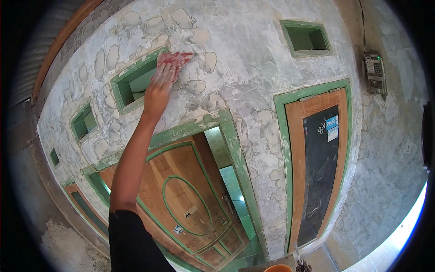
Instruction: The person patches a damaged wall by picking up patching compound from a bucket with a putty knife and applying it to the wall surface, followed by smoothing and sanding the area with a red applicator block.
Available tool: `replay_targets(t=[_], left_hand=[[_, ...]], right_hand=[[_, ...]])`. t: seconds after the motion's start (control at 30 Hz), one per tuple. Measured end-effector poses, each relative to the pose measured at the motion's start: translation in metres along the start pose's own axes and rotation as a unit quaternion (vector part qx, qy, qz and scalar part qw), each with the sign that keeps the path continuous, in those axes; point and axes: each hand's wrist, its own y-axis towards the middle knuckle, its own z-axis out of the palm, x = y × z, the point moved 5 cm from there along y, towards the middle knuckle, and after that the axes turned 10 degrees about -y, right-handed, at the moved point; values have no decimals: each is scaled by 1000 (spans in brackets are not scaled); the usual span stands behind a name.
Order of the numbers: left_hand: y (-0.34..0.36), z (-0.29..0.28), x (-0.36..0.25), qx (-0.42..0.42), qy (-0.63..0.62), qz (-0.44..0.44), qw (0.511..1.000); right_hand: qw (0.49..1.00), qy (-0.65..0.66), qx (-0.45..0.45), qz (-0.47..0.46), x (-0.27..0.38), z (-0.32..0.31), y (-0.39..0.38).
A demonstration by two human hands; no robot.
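Note:
My left hand is raised high, its arm stretched up from the lower left. The fingers are closed on a flat red scraper smeared with white. The scraper lies against the wall at the upper right corner of a green-framed vent opening. Around it the grey-white wall carries several pale, smooth filler patches with rough edges. White residue coats my fingers. My right hand is not in view.
Below my arm a wooden door stands ajar in a green frame. Right of it is a narrow dark-panelled window. A meter box hangs on the right wall. An orange container shows at the bottom edge.

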Motion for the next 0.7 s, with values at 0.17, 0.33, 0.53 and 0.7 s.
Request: replay_targets(t=[0.17, 0.33, 0.53, 0.7], left_hand=[[25, -15, -2, -112, -60, -15, 992], [75, 21, 7, -84, 25, -24, 996], [74, 48, 12, 17, 56, -60, 996], [25, 35, -6, 92, 47, -62, 993]], right_hand=[[975, -185, -15, -124, -14, -10, 4], [981, -167, -11, -95, -1, -7, 3], [1000, -5, 2, -4, -29, -2, 7], [995, 80, 12, 51, -21, -1, 7]])
